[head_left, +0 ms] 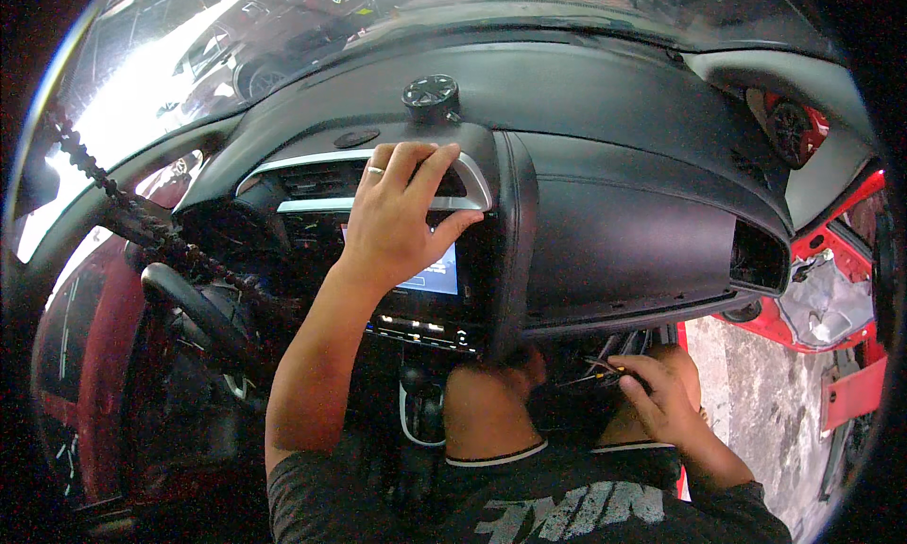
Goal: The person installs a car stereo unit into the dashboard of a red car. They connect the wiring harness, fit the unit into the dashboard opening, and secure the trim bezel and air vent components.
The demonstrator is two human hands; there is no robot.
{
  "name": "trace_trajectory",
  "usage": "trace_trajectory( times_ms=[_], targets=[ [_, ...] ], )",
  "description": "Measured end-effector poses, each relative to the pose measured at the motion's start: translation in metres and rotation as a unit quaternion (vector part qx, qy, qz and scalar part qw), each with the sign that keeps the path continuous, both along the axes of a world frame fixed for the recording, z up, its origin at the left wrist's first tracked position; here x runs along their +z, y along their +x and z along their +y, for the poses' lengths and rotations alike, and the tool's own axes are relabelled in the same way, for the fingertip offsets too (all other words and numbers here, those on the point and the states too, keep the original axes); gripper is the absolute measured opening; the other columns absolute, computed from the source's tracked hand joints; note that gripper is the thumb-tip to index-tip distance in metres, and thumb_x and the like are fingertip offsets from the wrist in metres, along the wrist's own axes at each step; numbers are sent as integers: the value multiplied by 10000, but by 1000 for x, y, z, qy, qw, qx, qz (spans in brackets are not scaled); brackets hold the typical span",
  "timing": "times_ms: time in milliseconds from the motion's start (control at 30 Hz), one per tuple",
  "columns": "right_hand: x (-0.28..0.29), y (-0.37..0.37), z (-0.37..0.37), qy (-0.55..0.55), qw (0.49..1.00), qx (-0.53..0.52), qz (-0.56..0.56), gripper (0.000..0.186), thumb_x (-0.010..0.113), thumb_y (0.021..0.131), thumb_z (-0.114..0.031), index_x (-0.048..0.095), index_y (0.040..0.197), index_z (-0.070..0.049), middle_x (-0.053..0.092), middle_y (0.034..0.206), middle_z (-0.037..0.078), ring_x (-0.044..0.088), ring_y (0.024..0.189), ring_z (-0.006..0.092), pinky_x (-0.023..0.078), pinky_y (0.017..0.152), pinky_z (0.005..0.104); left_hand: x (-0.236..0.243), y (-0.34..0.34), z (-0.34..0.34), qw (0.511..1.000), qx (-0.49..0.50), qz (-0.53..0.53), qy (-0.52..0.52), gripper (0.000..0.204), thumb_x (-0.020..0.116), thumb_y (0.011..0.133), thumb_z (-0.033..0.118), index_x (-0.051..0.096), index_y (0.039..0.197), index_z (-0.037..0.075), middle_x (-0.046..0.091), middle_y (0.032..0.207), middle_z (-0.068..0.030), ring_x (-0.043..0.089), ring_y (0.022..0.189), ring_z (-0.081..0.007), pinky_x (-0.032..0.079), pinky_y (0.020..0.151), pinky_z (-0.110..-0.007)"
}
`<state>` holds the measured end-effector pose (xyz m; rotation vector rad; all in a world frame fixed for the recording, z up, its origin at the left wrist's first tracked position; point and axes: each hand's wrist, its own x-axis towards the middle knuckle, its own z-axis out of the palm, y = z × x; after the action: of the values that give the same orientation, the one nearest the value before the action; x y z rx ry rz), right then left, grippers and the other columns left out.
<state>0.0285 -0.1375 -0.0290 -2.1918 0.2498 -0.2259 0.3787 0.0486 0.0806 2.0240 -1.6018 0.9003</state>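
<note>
My left hand (395,218), with a ring on one finger, reaches across the centre of the car dashboard. Its fingers curl over the upper edge of the silver-framed air vent trim (326,204), and the thumb presses near the lower edge, so the hand grips its right part. Partly covered by that wrist, a lit screen (439,272) sits below the vents. Low over my lap, my right hand (658,398) is closed on a small hand tool (614,364) with yellow on its dark handle and thin metal ends. Its exact kind is hard to make out.
A round black gauge-like pod (431,93) stands on the dashboard top. The steering wheel (194,308) is at left, the gear lever (422,398) below the screen. The glove box area (628,242) spans the right side, beside an open red door (831,298).
</note>
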Motion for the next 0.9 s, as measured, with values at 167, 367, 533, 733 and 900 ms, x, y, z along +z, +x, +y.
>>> trace_trajectory(
  times_ms=[167,367,533,733,900],
  targets=[
    [46,32,-14,-105,991,-41,-79,273,632,963,-97,649,1229,-34,708,1093,201,690,1009,410,545,855,426,-6,5,-4,1000,-4,-8,-18,710,845,772,391,576,1355,89,554,1254,-96,533,1160,-353,441,1035,-468],
    [98,95,-4,-120,980,-16,-159,276,610,954,-48,638,1227,-20,702,1129,215,682,1077,410,535,904,431,-25,29,13,987,93,-62,-114,1003,896,615,592,534,1398,80,547,1327,-142,484,1276,-372,367,1105,-517],
    [90,103,5,-115,979,-41,-160,315,596,952,-45,642,1262,-16,697,1183,230,673,1137,400,513,988,409,-29,44,42,976,142,-31,-161,945,923,612,548,575,1353,74,556,1307,-157,507,1256,-363,383,1104,-515],
    [59,94,-10,-112,979,-107,-129,312,601,952,-71,658,1250,3,713,1182,208,697,1117,335,509,987,388,-74,42,50,955,176,-13,-240,616,914,701,381,699,1181,61,638,1192,-148,562,1200,-358,435,1037,-492],
    [48,81,-27,-100,976,-161,-107,275,602,969,-84,662,1220,10,732,1073,165,707,995,221,522,914,342,-88,32,49,950,169,14,-263,451,866,769,281,731,1142,65,640,1219,-146,550,1247,-376,422,1064,-499]
  ],
)
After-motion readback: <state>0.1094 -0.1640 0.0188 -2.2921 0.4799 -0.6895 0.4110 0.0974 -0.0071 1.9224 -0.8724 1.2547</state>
